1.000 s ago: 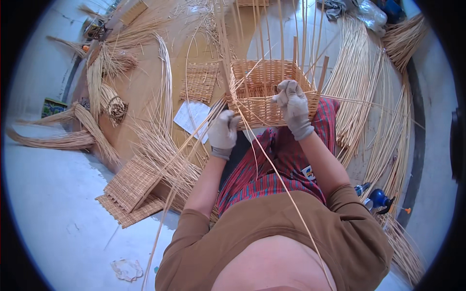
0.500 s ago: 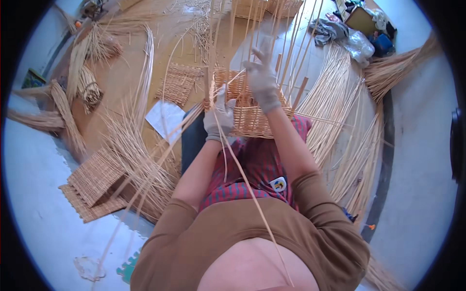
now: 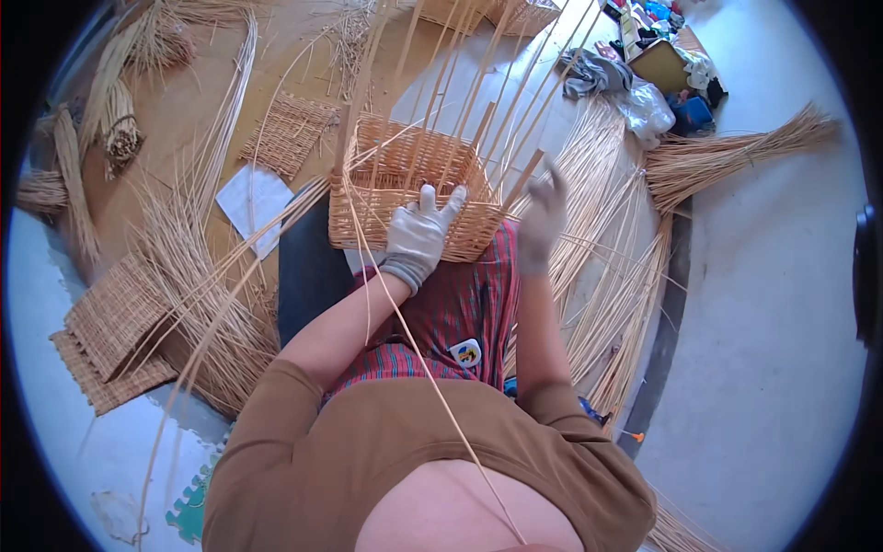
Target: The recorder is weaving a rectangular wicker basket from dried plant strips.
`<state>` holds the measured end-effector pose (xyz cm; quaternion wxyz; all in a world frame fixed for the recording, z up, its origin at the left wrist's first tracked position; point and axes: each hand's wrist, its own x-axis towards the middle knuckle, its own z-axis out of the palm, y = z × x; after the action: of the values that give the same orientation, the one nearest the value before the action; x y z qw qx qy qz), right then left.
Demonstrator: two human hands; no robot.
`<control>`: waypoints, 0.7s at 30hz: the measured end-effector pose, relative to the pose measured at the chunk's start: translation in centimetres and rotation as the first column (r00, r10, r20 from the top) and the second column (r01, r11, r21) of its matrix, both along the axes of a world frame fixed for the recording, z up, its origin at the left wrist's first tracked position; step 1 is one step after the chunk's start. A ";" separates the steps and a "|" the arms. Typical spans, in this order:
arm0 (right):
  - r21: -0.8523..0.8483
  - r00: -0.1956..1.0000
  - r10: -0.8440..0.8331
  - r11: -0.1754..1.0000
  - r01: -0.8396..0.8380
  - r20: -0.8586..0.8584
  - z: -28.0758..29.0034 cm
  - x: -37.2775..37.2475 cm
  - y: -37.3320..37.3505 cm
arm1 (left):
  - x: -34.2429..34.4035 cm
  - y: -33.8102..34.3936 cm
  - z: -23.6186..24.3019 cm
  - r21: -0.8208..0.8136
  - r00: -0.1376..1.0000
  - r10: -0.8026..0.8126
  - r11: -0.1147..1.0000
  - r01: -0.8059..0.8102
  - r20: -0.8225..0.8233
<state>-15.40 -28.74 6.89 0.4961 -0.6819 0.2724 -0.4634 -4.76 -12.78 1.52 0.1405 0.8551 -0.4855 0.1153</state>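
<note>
A rectangular wicker basket [image 3: 359, 221] rests on my lap, with tall upright reeds [image 3: 421, 120] and loose strands trailing from its left corner. My gloved left hand [image 3: 418, 235] grips the basket's front side, fingers over the rim. My gloved right hand [image 3: 543, 216] is raised just past the basket's right end, beside a short stake; motion blurs its fingers. One long strand [image 3: 432, 386] runs down from the basket over my brown shirt.
Woven panels [image 3: 120, 313] lie at lower left, another [image 3: 285, 133] beyond a white sheet [image 3: 248, 207]. Reed bundles [image 3: 727, 156] and loose reeds [image 3: 579, 156] spread right and left. A plastic bag [image 3: 644, 115] and jumbled items lie at the upper right, near baskets or boxes [image 3: 515, 14].
My left hand has moved from the basket's left corner to its front middle. My right hand has moved from over the basket to beside its right end. The view has shifted.
</note>
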 end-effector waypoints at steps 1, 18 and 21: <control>0.124 0.986 -0.131 0.982 0.144 -0.108 -1.8 -3.5 0.1 | -0.2 -0.2 1.1 0.098 0.999 -0.011 0.995 0.016 -0.045; -0.262 0.773 0.478 0.751 -0.606 -0.417 1.7 5.9 20.3 | 6.4 11.8 -1.2 -0.700 0.625 -0.332 0.462 -0.545 -0.706; -0.361 0.717 0.515 0.629 -0.688 -0.470 2.3 7.1 20.9 | 10.7 14.3 -2.7 -0.604 0.738 -0.269 0.763 -0.229 -0.619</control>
<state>-8.27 -7.87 9.24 0.3717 -0.9051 -0.0315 -0.2043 5.98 1.55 -1.19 0.5926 0.7289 -0.3401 -0.0441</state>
